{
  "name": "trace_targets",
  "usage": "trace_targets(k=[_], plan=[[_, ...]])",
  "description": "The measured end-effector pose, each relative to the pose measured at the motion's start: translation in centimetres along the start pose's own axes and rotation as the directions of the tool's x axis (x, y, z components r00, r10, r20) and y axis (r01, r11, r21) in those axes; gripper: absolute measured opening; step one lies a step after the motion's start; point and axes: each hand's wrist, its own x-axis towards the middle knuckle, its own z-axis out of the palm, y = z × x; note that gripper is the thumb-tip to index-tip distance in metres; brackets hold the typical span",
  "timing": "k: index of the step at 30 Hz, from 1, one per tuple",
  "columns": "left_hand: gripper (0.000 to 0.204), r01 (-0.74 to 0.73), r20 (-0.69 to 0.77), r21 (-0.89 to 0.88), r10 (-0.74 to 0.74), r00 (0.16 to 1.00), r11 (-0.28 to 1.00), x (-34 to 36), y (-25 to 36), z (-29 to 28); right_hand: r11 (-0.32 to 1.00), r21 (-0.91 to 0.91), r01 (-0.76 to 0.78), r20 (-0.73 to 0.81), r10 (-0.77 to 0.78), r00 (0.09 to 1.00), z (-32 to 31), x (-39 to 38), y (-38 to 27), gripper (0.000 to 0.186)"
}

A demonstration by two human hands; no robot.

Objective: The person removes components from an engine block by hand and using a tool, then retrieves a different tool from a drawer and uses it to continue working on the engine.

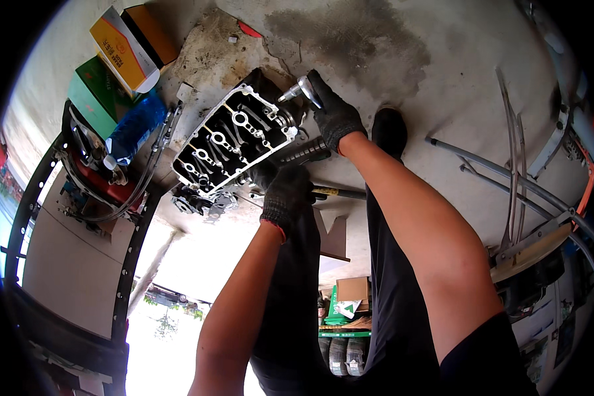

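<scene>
An engine block (228, 137) lies tilted on the floor, its open side up, with a pale rim and several round-ended metal parts inside the dark cavity. My right hand (336, 112), in a dark knit glove, is closed around a silver metal tool (301, 92), perhaps an air tool; its narrow tip points at the block's upper right corner. At the block's lower right edge is my gloved left hand (287, 193); its fingers blend into the shadow. Between the hands lies a black ribbed part (303, 152) beside the block.
A yellow-and-black bar (338, 192) lies near my legs. Upper left are an orange-and-white box (122, 49), a green box (99, 92) and a blue bottle (137, 129). Metal rods (508, 171) lie at right, and a black curved frame (131, 264) stands at left. Metal parts (204, 203) lie below the block.
</scene>
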Motion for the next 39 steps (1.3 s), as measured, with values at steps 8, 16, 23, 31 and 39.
trace_targets(k=[8,16,23,31,39], plan=[[0.036,0.352,-0.117,-0.281,-0.396,0.911,0.893,-6.0,13.3,-1.2,0.921,0.17,-0.35,0.162,0.325,0.932,-3.0,-8.0,-3.7,0.075],[0.047,-0.252,-0.063,0.654,0.383,0.922,0.713,-17.2,30.3,-2.6,0.885,0.465,-0.025,0.149,-0.05,0.988,-10.7,-32.6,-9.1,0.073],[0.051,-0.48,-0.13,0.546,0.635,0.761,0.686,-31.3,45.8,3.4,0.422,0.871,-0.251,0.387,-0.276,0.88,-24.9,-44.8,-12.9,0.031],[0.041,-0.607,-0.233,0.261,0.659,0.715,0.751,-45.4,49.9,15.1,0.397,0.904,0.159,0.075,-0.513,0.855,-30.8,-62.8,-8.9,0.042],[0.029,-0.533,-0.467,-0.131,0.422,0.777,0.836,-57.7,47.8,33.4,0.807,0.108,0.58,-0.458,-0.477,0.75,-29.7,-79.6,5.1,0.043]])
